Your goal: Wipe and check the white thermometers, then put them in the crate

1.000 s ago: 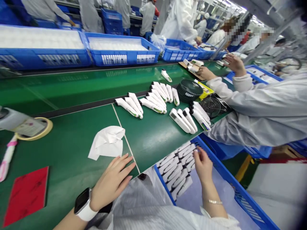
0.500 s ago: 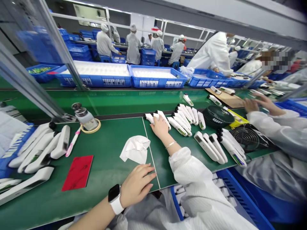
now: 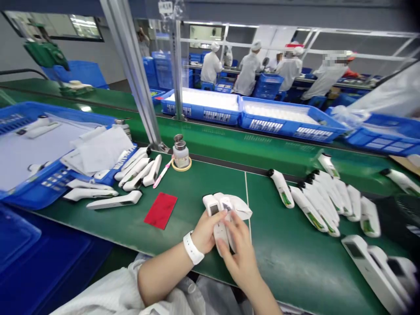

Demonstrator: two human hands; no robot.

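Half a second back the right hand was stretched out to the far row of devices while the left lay flat on the mat; now both have come together at the near edge of the green bench mat [image 3: 131,223], closed around two white handheld thermometer-shaped devices [image 3: 219,209]. The left hand [image 3: 206,229], with a white smartwatch [image 3: 192,247] on its wrist, grips the devices from the left, and the right hand [image 3: 241,249] wraps them from the right, its fingers [image 3: 229,227] laid across their bodies. The devices point away from the person, small screens facing up, and sit just above a crumpled white wipe [image 3: 242,206] lying on the mat; whether they touch it is hard to tell from this angle. Just left of the hands lies a flat red rectangular card [image 3: 161,210]. Farther left, more white devices [image 3: 138,170] lie loose beside a blue plastic crate [image 3: 39,183] covered with white sheets. A small bottle with a metal pump top [image 3: 180,153] stands on a ring of tape at the far side, with a pink-and-white pen [image 3: 162,174] beside it. To the right a row of white devices with green labels [image 3: 320,201] lies fanned out on the mat. Beyond the conveyor, people in white coats [image 3: 249,72] work at another line.
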